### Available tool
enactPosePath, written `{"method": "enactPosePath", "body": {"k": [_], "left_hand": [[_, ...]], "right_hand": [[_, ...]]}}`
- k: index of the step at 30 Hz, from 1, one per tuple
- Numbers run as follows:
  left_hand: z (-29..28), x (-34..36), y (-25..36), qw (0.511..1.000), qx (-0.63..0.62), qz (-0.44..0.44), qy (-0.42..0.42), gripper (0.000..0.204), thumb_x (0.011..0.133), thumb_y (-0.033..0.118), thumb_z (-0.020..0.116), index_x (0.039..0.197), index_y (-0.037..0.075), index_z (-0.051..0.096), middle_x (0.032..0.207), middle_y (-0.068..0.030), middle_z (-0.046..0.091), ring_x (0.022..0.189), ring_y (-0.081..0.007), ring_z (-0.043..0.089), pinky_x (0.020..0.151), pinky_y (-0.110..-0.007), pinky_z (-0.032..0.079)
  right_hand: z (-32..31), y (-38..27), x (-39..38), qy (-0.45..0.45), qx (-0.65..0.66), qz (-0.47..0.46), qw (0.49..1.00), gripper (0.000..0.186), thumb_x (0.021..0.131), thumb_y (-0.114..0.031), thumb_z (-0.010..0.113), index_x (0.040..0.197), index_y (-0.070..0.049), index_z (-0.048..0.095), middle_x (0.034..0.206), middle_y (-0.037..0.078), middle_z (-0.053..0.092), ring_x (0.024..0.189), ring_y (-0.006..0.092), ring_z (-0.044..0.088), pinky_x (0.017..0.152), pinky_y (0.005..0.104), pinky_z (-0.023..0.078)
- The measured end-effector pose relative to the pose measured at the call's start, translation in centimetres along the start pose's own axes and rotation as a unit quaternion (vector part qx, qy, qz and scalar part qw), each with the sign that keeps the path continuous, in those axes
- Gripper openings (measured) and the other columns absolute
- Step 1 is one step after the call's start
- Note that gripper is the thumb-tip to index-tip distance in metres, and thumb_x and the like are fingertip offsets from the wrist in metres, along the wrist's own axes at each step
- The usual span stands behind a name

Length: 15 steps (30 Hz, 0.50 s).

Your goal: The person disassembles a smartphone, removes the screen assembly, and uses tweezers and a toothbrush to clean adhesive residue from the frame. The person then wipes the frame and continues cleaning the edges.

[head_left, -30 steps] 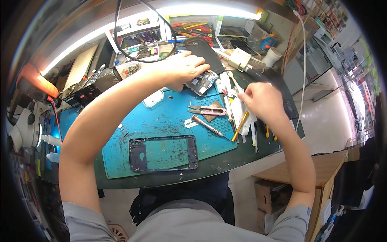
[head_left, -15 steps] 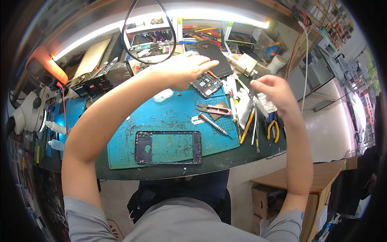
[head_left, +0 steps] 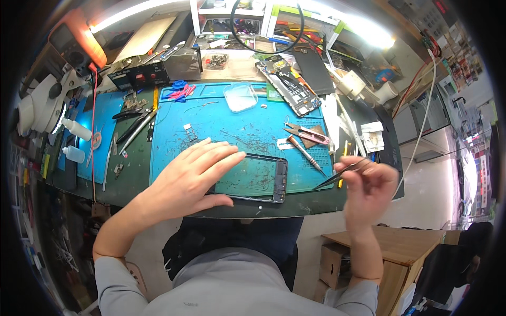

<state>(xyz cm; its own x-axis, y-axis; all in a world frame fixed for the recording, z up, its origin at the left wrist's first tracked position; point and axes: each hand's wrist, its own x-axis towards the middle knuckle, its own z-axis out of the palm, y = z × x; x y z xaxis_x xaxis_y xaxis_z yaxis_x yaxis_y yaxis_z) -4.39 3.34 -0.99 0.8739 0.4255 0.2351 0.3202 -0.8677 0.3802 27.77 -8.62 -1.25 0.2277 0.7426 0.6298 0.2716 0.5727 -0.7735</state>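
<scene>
My left hand [head_left: 192, 181] lies over the left end of a dark, empty phone frame [head_left: 281, 181], its fingers stretched out. It hides that end of the frame; whether it presses on it I cannot tell. To the right, my right hand [head_left: 371, 192] pinches dark pointed tweezers [head_left: 333, 180], tips aimed left at the mat's edge, apart from the frame. A screwdriver [head_left: 307, 156] and pink-handled thread snips [head_left: 311, 135] lie between the frame and the far right of the blue mat [head_left: 174, 121]. Farther back lies an opened phone [head_left: 290, 87] with its inner parts showing.
A small clear plastic box [head_left: 240, 97] stands on the mat's far part, near pink and blue pieces [head_left: 180, 90]. An orange-cased multimeter [head_left: 79, 42] and a white microscope [head_left: 39, 108] stand at the left. A looped black cable [head_left: 232, 23] hangs over the back.
My left hand has drawn back from beside the opened phone to the frame. My right hand has come nearer from the tools at the right, tweezers now plainly visible. The view has shifted.
</scene>
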Motion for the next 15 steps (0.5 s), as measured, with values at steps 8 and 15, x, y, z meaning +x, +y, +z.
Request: {"method": "enactPosePath", "body": {"k": [8, 15], "left_hand": [[2.2, 0.9, 0.1, 1.000, 0.005, 0.021, -0.018, 0.089, 0.079, 0.044, 0.089, 0.152, 0.007, 0.054, 0.156, -0.0164, 0.052, 0.147, -0.0370, 0.048, 0.126, -0.059, 0.035], [1.0, 0.6, 0.3, 0.999, -0.021, -0.027, -0.022, 0.097, 0.076, 0.041, 0.091, 0.156, 0.006, 0.050, 0.159, -0.0174, 0.049, 0.149, -0.0389, 0.046, 0.126, -0.058, 0.035]], "right_hand": [[0.3, 2.2, -1.1, -0.055, -0.195, 0.084, 0.976, 0.025, 0.106, -0.005, 0.068, 0.130, 0.001, 0.068, 0.127, 0.016, 0.068, 0.088, 0.0153, 0.073, 0.076, 0.0276, 0.060], [-1.0, 0.0, -0.8, 0.007, 0.112, 0.291, 0.950, 0.042, 0.111, 0.001, 0.049, 0.152, 0.006, 0.054, 0.131, 0.016, 0.064, 0.103, 0.0182, 0.072, 0.073, 0.0275, 0.066]]}}
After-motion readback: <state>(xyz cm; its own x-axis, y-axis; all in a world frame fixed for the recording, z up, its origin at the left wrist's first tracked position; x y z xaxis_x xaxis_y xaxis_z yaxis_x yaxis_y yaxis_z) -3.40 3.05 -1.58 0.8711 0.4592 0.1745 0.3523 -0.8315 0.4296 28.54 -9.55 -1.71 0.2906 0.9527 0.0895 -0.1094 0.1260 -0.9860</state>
